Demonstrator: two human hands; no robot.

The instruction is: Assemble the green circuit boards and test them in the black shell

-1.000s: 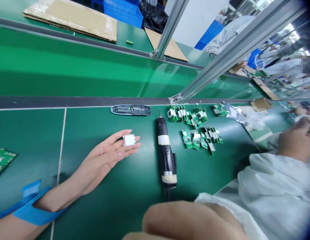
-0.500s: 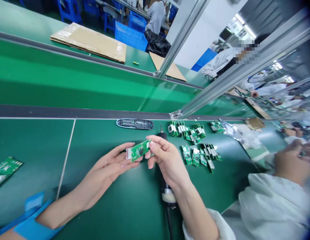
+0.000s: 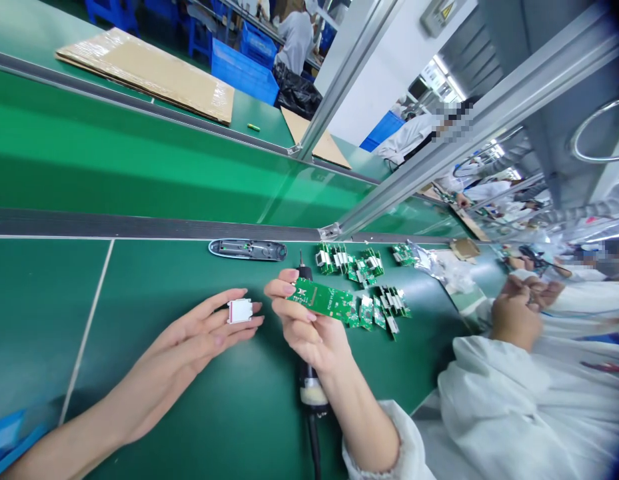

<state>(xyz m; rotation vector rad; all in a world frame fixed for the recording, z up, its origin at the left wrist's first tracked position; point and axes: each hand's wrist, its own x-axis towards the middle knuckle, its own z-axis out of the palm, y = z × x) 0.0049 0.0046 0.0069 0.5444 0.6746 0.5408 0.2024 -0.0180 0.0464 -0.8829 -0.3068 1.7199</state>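
While the left hand [image 3: 199, 330] lies flat w/ palm up over the green bench mat [image 3: 139, 373], fingers stretched out and close together, a small white display module [image 3: 240, 311] rests on the fingertips, not pinched, just lying there. Far of it, at the mat's far edge, sits a long grey housing shell [image 3: 247, 249] w/ its open side up. Just right of the module, the right hand [image 3: 309, 330] pinches a green circuit board [image 3: 325, 301] by its left end btwn thumb and fingers; the board sticks out to the right, roughly level, apart from the module. Under that hand lies a black electric screwdriver [image 3: 309, 387], tip pointing far, beige tape round the body, cable running to the near edge. Right of the tip, a loose pile of small green boards [image 3: 362, 263] is spread on the mat, w/ a clear plastic bag [image 3: 432, 260] farther right. At the right, a co-worker in a white coat [image 3: 514, 393] has both hands raised together; what they hold is too blurred to tell.
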